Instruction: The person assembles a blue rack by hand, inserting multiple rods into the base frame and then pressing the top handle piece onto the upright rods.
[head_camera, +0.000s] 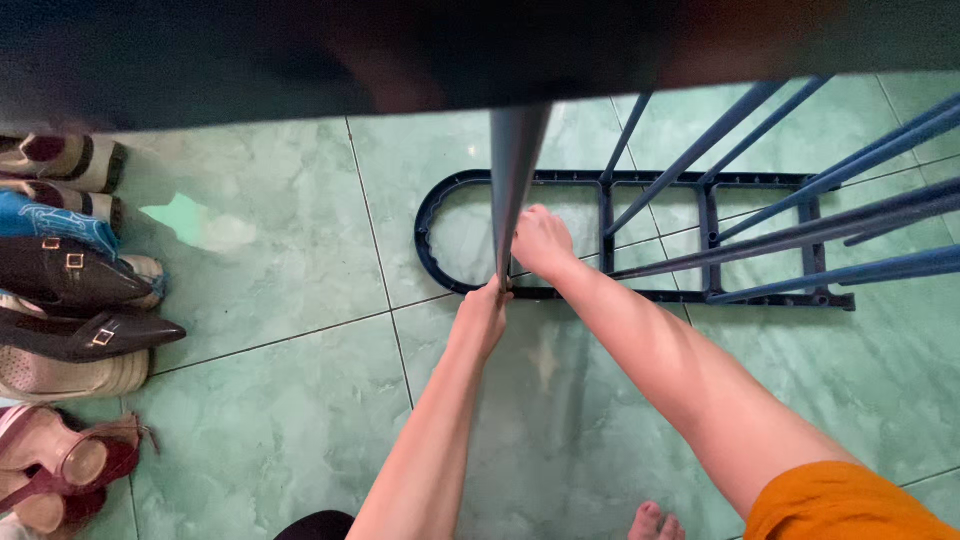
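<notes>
Both your hands grip one blue pole (512, 190) at its foot, where it meets the blue base frame (560, 180) on the green floor — left hand (484, 312) nearer you, right hand (540, 240) just beyond. The pole runs upright toward you.

The floor tiles (280, 400) are pale green with a marbled pattern. The rack frame (700, 240) and its pole (515, 180) are dark blue. A sleeve (840, 505) is orange. The shoes (75, 290) are black, maroon, striped and blue-patterned.
</notes>
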